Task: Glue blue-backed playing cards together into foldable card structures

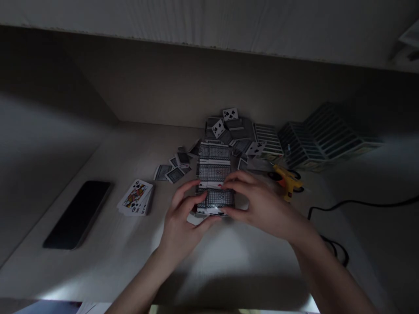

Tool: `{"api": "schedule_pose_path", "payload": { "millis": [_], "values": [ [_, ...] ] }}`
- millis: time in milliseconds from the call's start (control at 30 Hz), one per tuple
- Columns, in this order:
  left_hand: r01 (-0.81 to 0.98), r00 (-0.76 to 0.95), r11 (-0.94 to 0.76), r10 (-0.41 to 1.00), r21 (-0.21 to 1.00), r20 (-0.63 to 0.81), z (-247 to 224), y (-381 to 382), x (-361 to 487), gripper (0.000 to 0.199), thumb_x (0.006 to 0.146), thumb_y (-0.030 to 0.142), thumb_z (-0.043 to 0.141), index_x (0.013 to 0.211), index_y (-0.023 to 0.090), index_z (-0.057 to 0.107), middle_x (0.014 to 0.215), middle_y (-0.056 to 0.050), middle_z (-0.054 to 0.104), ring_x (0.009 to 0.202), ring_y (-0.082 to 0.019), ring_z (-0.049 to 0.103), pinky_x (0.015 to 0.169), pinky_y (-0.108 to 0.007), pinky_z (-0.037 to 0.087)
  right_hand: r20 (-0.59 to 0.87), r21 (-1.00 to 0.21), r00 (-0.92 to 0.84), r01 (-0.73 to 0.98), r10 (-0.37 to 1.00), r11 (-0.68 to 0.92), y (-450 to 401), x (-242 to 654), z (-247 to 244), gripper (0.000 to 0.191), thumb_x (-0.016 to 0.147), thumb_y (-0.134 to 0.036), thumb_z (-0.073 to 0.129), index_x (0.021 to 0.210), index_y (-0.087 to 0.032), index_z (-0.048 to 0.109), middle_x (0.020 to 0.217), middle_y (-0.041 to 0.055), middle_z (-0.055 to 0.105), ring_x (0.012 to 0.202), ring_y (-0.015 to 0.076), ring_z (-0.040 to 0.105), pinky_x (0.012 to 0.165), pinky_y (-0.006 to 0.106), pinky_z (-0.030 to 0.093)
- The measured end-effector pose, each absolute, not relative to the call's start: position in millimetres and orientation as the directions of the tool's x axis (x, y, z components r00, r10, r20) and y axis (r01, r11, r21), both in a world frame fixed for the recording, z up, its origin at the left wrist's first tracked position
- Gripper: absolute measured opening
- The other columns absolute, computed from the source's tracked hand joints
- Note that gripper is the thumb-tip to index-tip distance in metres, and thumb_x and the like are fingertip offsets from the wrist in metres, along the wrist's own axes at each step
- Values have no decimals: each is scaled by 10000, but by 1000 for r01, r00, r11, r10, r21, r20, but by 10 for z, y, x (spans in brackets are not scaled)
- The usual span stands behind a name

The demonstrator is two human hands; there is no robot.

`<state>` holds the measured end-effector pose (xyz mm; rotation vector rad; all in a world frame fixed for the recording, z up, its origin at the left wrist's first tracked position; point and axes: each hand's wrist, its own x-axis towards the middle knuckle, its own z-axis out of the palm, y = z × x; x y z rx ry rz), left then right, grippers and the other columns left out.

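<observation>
A strip of overlapping playing cards point(214, 170), patterned backs up, runs away from me along the shelf. At its near end is a bent playing card point(220, 198) with a shiny spot on its lower edge. My left hand point(183, 213) curls round the left side of this card, its fingertips on the edge and the thumb below it. From the right, my right hand point(255, 198) pinches the same card between thumb and fingers. A small red mark shows by the right fingertips. What lies under the card is hidden.
A black phone point(78, 214) and a card stack point(137, 198) lie to the left. Loose cards point(176, 168) spread behind my left hand. At right are a yellow glue gun point(288, 181), a black cable point(360, 202) and stepped card structures point(324, 135). A board point(209, 22) overhangs the shelf.
</observation>
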<state>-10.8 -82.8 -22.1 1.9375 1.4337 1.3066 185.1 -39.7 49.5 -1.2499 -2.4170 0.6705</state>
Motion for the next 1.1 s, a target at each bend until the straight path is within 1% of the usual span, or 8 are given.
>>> {"api": "schedule_pose_path", "payload": {
  "millis": [267, 367, 467, 667, 900, 967, 1033, 1100],
  "values": [
    [458, 36, -368, 917, 810, 396, -223, -816, -119, 390, 705, 364, 769, 1035, 246, 599, 1264, -58, 493, 1163, -243, 534, 906, -415, 526, 32, -541, -571, 680, 820, 495, -395, 1799, 479, 250, 826, -241, 605, 1067, -175, 598, 1102, 67, 571, 1025, 197, 582, 906, 364, 494],
    [342, 26, -314, 945, 886, 325, -174, -804, -134, 375, 712, 368, 757, 1032, 251, 600, 1261, -64, 457, 1178, -244, 514, 851, -356, 542, 50, -558, -578, 660, 815, 502, -403, 1797, 456, 230, 833, -245, 594, 1053, -178, 594, 1093, 66, 567, 1034, 193, 566, 908, 356, 486],
    [254, 6, -215, 975, 943, 220, -103, -787, -138, 328, 761, 341, 697, 1057, 246, 589, 1205, -68, 435, 1086, -210, 550, 812, -321, 541, 82, -582, -571, 638, 817, 505, -428, 1806, 422, 236, 834, -246, 588, 1062, -185, 588, 1121, 71, 550, 1065, 187, 548, 934, 345, 470],
    [299, 212, -120, 976, 947, 57, -34, -675, -109, 295, 774, 232, 624, 1062, 226, 559, 955, -15, 615, 852, -159, 596, 749, -281, 500, 136, -598, -524, 633, 841, 491, -481, 1831, 340, 255, 824, -257, 587, 1071, -195, 584, 1164, 90, 491, 1093, 200, 539, 937, 366, 480],
    [325, 229, -158, 970, 932, 84, 7, -524, -42, 258, 694, 185, 607, 950, 207, 617, 932, 1, 682, 876, -172, 624, 806, -305, 486, 290, -629, -454, 573, 843, 525, -546, 1831, 153, 255, 828, -253, 587, 1082, -231, 567, 1125, 80, 503, 1128, 207, 513, 953, 386, 468],
    [348, 204, -144, 976, 926, 76, 28, -524, -18, 245, 683, 182, 606, 926, 204, 622, 897, 5, 686, 846, -170, 629, 780, -294, 491, 326, -649, -402, 563, 856, 512, -565, 1898, 68, 275, 837, -283, 592, 1107, -248, 557, 1142, 76, 506, 1127, 203, 515, 950, 387, 470],
    [371, 179, -111, 983, 922, 47, 50, -535, 3, 239, 672, 177, 609, 910, 204, 623, 856, 16, 682, 799, -162, 629, 732, -268, 494, 336, -676, -271, 597, 902, 431, -560, 2052, -39, 303, 840, -348, 598, 1123, -250, 550, 1156, 79, 508, 1090, 200, 533, 894, 370, 498],
    [383, 168, -77, 986, 921, 12, 66, -549, 16, 234, 667, 176, 616, 899, 203, 625, 830, 23, 676, 767, -153, 626, 693, -243, 490, 400, -668, 47, 699, 915, 256, -524, 2291, -172, 341, 831, -445, 582, 1093, -228, 552, 1067, 84, 533, 934, 204, 568, 773, 376, 526]
  ]
}}
